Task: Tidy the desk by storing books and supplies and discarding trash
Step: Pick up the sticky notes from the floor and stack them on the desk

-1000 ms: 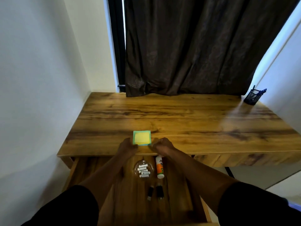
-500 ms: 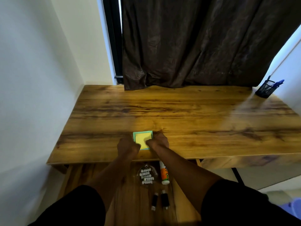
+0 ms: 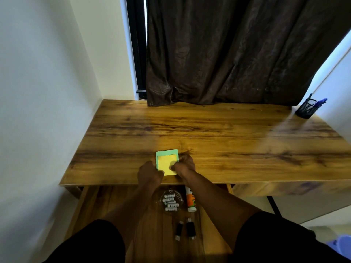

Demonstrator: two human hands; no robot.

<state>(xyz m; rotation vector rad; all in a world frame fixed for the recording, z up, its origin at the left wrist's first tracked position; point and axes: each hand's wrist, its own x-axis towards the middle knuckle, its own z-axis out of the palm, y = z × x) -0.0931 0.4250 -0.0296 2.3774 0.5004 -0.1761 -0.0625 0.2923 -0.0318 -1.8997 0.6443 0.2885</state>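
A stack of sticky notes, yellow on green, lies near the front edge of the wooden desk. My right hand pinches the right side of the yellow pad, thumb on top. My left hand grips the stack's lower left corner. The yellow pad sits shifted toward me on the green one. Below the desk edge the drawer is pulled out, holding a glass dish of batteries, a glue stick and two small black items.
A black mesh pen holder with blue pens stands at the desk's far right corner. A dark curtain hangs behind the desk. White walls close in on the left and right.
Both hands moved from the front edge onto the sticky notes. The yellow pad has slid toward me off the green one. My head has tilted, lifting the view.
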